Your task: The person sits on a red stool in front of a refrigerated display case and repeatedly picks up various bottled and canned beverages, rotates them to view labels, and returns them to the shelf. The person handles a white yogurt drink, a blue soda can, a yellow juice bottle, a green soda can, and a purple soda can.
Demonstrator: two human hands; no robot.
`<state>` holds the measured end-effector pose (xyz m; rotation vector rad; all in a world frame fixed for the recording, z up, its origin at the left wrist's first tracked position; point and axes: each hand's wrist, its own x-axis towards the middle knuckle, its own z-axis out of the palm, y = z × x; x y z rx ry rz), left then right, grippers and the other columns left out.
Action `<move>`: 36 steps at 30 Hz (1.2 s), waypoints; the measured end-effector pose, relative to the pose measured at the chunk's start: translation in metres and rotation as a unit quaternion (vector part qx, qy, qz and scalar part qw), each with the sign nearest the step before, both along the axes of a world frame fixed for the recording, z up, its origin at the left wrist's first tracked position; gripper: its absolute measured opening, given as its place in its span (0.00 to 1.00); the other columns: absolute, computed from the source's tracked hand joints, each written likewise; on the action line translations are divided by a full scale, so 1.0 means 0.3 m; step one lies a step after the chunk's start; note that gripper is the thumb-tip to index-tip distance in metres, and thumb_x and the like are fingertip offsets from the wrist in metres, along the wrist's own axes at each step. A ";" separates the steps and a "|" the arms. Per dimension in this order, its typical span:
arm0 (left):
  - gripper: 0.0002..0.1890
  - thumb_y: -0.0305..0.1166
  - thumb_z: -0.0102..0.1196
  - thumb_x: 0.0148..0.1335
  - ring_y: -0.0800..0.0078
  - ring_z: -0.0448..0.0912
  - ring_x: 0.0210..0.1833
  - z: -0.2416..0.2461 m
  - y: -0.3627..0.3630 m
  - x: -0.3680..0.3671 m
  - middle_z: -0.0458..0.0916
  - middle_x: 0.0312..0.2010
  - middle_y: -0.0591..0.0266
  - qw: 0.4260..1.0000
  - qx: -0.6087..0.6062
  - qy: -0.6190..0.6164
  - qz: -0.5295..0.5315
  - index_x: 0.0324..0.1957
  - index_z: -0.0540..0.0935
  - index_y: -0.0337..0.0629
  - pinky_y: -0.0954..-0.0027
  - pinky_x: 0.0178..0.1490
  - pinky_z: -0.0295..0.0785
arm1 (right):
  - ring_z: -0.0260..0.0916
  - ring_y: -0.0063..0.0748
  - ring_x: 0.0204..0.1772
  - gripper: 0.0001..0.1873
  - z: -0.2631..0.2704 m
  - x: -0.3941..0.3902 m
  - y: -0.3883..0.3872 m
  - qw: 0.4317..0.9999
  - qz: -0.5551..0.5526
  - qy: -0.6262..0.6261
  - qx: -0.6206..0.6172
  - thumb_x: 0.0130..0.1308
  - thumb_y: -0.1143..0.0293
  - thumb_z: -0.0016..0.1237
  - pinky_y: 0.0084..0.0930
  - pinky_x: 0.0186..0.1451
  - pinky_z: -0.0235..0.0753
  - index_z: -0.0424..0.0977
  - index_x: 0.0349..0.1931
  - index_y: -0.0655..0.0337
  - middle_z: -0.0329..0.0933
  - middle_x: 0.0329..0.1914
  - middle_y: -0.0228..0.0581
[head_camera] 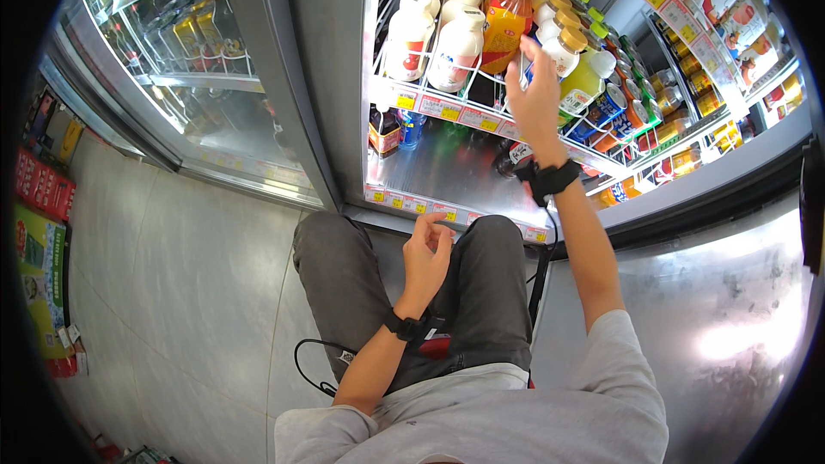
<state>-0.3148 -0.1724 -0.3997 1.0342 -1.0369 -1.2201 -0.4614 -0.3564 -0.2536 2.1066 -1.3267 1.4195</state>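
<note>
My right hand [536,100] reaches over the front rail of a wire cooler shelf, thumb and fingers apart, and no held item shows. Just beyond its fingertips stands an orange-labelled bottle of amber drink [509,22] with a white cap. White bottles with gold caps [564,55] stand close on its right, beside a yellow-green drink bottle [583,87]. Left of the orange bottle are rows of white plastic bottles [459,55]. My left hand [430,254] hovers above my lap between the knees, fingers loosely bent and apart, holding nothing.
Price tags line the shelf edge [451,109]. Below, a dark bottle [515,158] lies on its side on the metal cooler floor [425,167]. Drink cans [606,106] fill the right. A glass door [213,77] stands at left. A black cable [309,367] hangs by my left arm.
</note>
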 end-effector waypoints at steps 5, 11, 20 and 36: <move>0.11 0.20 0.45 0.61 0.82 0.74 0.32 -0.001 0.005 0.002 0.76 0.26 0.65 1.000 0.006 0.000 -0.003 0.46 0.71 0.33 0.80 0.40 0.68 | 0.67 0.48 0.51 0.18 0.214 0.006 -0.191 0.994 -0.009 0.098 -0.056 0.57 0.71 0.44 0.38 0.54 0.66 0.67 0.49 0.63 0.71 0.46 0.51; 0.11 0.20 0.45 0.61 0.82 0.74 0.32 0.001 0.004 0.003 0.76 0.26 0.66 1.000 0.013 0.005 -0.005 0.46 0.71 0.33 0.80 0.39 0.68 | 0.64 0.50 0.59 0.28 0.302 -0.033 -0.396 0.946 -0.218 0.232 0.060 0.57 0.60 0.45 0.40 0.62 0.62 0.62 0.57 0.64 0.65 0.57 0.54; 0.11 0.21 0.45 0.61 0.82 0.75 0.32 -0.010 0.001 -0.009 0.77 0.26 0.64 1.000 0.006 0.010 -0.016 0.46 0.72 0.34 0.81 0.38 0.69 | 0.70 0.55 0.50 0.26 0.307 -0.161 -0.587 0.928 -0.170 0.281 0.176 0.58 0.57 0.49 0.41 0.52 0.71 0.64 0.51 0.66 0.69 0.48 0.62; 0.09 0.22 0.46 0.61 0.82 0.75 0.30 -0.012 0.007 -0.015 0.78 0.26 0.64 0.999 0.014 -0.004 -0.030 0.44 0.72 0.34 0.80 0.37 0.70 | 0.72 0.47 0.48 0.19 0.357 -0.106 -0.486 0.897 -0.132 0.314 0.281 0.61 0.56 0.48 0.36 0.48 0.70 0.70 0.45 0.61 0.75 0.42 0.52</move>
